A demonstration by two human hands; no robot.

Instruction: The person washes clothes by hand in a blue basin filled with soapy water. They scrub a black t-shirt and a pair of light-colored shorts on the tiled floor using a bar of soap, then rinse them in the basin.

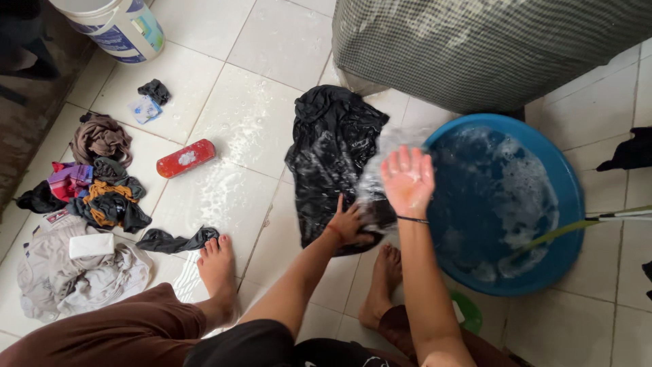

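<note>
A black garment (334,163) lies soaked and soapy on the wet tiles (224,170), beside a blue basin (567,204). The left hand (350,223) presses its near edge, fingers curled on cloth. The right hand (407,178) hovers open — fingers spread, water flying. The garment looks limp, heavy, slippery — best bunched at an edge.

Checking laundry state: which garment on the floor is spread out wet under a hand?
The black garment beside the blue basin, pressed by the left hand; the others lie bunched, untouched, further left.
</note>
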